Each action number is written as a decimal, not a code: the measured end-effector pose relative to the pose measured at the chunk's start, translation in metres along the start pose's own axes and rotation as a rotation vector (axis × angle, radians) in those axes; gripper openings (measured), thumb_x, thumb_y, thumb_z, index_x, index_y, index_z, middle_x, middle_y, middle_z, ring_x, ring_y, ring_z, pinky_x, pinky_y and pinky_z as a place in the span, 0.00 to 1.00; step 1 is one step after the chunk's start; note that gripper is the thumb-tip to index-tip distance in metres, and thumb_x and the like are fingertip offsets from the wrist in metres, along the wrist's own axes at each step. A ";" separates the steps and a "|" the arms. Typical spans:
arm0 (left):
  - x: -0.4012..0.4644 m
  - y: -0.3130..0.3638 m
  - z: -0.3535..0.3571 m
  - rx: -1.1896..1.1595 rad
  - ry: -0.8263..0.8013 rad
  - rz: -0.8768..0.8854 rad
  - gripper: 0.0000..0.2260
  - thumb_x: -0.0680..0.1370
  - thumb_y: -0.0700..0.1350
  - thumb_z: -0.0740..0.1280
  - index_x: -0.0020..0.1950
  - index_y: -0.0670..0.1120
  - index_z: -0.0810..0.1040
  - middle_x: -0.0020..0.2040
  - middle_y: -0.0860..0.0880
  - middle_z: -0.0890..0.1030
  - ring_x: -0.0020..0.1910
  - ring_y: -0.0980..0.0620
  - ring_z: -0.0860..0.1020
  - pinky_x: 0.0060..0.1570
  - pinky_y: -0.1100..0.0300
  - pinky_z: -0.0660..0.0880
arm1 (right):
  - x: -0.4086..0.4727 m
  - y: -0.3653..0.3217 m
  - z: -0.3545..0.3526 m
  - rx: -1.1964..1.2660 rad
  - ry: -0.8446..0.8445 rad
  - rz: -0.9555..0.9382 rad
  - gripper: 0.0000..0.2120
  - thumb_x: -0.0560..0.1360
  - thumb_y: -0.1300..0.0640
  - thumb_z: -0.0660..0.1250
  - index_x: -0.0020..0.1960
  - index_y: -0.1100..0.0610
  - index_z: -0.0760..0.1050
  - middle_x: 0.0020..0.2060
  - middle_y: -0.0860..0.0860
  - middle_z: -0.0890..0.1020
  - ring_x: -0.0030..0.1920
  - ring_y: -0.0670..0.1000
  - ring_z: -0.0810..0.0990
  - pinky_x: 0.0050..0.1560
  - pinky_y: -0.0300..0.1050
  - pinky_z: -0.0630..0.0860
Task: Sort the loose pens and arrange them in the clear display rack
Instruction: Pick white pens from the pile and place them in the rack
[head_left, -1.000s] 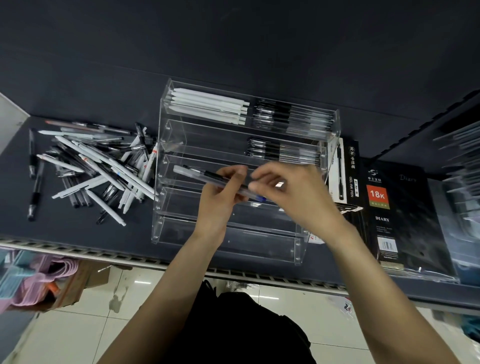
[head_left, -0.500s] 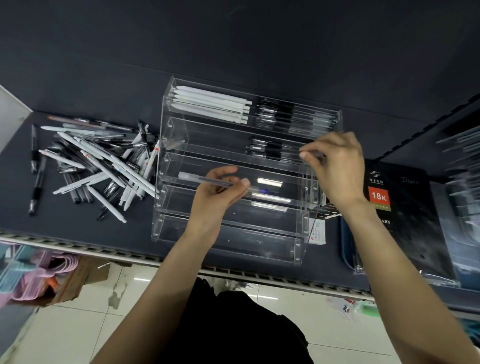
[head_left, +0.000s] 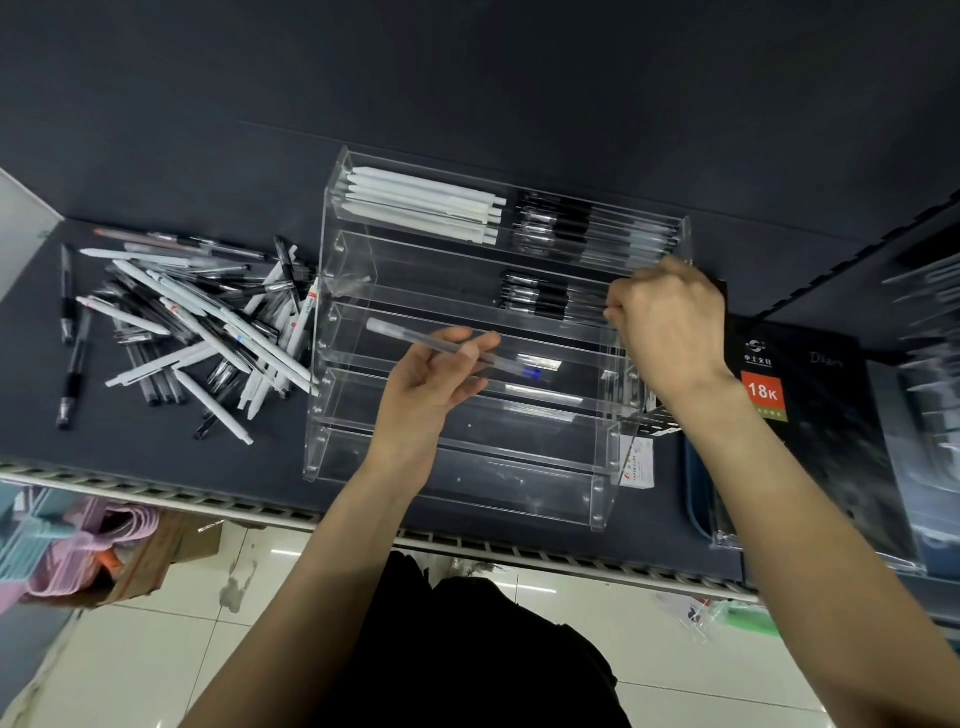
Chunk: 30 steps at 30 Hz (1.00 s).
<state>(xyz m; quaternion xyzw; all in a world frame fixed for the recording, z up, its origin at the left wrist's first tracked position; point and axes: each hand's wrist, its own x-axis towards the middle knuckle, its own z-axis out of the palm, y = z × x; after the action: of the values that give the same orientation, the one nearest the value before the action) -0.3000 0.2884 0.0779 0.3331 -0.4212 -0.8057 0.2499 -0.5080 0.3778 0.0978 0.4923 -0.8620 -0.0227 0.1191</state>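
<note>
A clear tiered display rack (head_left: 332, 395) stands on the dark shelf. Its top tier holds white pens (head_left: 421, 205) on the left and black-grip pens (head_left: 587, 228) on the right. The second tier has more black-grip pens (head_left: 540, 299) on its right side. My left hand (head_left: 431, 384) pinches a frosted clear pen (head_left: 410, 338) with a blue tip, held level over the third tier. My right hand (head_left: 670, 322) is at the right end of the second tier, fingers closed at the pens' ends; what it grips is hidden. A pile of loose pens (head_left: 197, 327) lies left of the rack.
Black diary boxes (head_left: 810, 410) with an orange "18K" label stand right of the rack. More clear holders (head_left: 930, 374) are at the far right. The shelf's front edge (head_left: 156, 496) runs below the rack. A cardboard box with pastel items (head_left: 104, 551) sits on the tiled floor.
My right hand left the frosted pen, went up to the second tier's right end and curled into a closed grip there. The left hand kept the frosted pen over the third tier.
</note>
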 end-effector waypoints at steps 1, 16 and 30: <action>0.000 0.000 0.000 0.015 0.001 0.005 0.05 0.79 0.39 0.63 0.53 0.44 0.75 0.49 0.51 0.85 0.49 0.56 0.82 0.48 0.65 0.77 | 0.000 -0.001 -0.001 -0.034 -0.023 0.010 0.05 0.67 0.64 0.74 0.34 0.58 0.80 0.29 0.53 0.79 0.39 0.56 0.78 0.35 0.43 0.73; 0.003 -0.005 0.023 0.165 0.001 0.100 0.08 0.75 0.38 0.68 0.53 0.45 0.77 0.38 0.55 0.81 0.43 0.57 0.81 0.47 0.64 0.78 | -0.077 -0.050 -0.028 0.969 -0.023 0.203 0.09 0.72 0.56 0.72 0.52 0.53 0.81 0.41 0.42 0.81 0.42 0.37 0.78 0.44 0.25 0.70; 0.014 0.034 -0.068 0.300 0.555 0.423 0.04 0.79 0.42 0.65 0.51 0.50 0.75 0.42 0.54 0.80 0.43 0.54 0.79 0.47 0.58 0.77 | -0.032 -0.060 -0.029 0.860 0.235 0.023 0.07 0.73 0.60 0.71 0.51 0.57 0.83 0.44 0.48 0.80 0.38 0.43 0.77 0.44 0.27 0.73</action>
<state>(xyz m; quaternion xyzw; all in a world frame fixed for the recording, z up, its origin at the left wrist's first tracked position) -0.2542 0.2268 0.0737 0.4774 -0.5101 -0.5448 0.4638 -0.4350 0.3762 0.1110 0.4866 -0.7792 0.3951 0.0009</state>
